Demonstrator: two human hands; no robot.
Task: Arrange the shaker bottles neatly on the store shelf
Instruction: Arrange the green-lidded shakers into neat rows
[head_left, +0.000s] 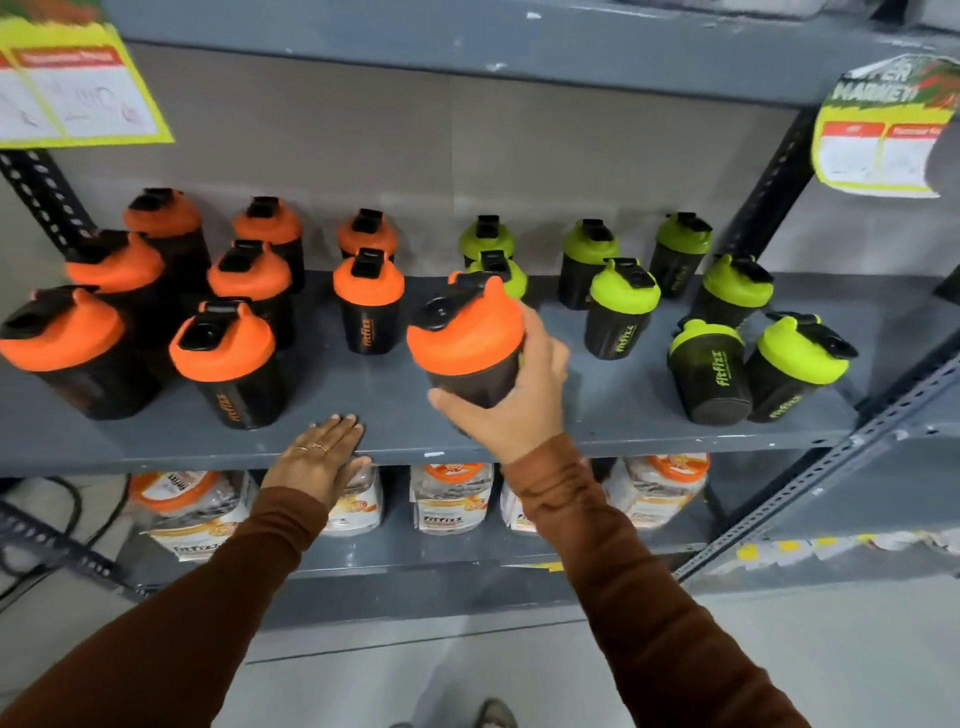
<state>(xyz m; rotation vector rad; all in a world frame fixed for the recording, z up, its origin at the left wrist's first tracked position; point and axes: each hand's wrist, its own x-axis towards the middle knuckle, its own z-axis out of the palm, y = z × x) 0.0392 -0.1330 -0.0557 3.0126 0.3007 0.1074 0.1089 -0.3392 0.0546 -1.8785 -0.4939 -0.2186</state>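
Black shaker bottles stand on a grey metal shelf (395, 384). Several orange-lidded ones (223, 353) fill the left half in rows, and several green-lidded ones (621, 306) fill the right half. My right hand (519, 395) is shut around the body of an orange-lidded shaker (465, 332), held tilted just above the shelf's middle front. My left hand (322, 457) lies flat, fingers spread, on the shelf's front edge and holds nothing. At the front right, one green shaker (709, 369) stands upside down next to an upright one (797, 358).
Clear jars with orange lids (449, 496) stand on the shelf below. Yellow price signs hang at the top left (78, 88) and top right (883, 130). Perforated grey uprights (779, 182) frame the shelf. Bare shelf lies between the orange front row and my right hand.
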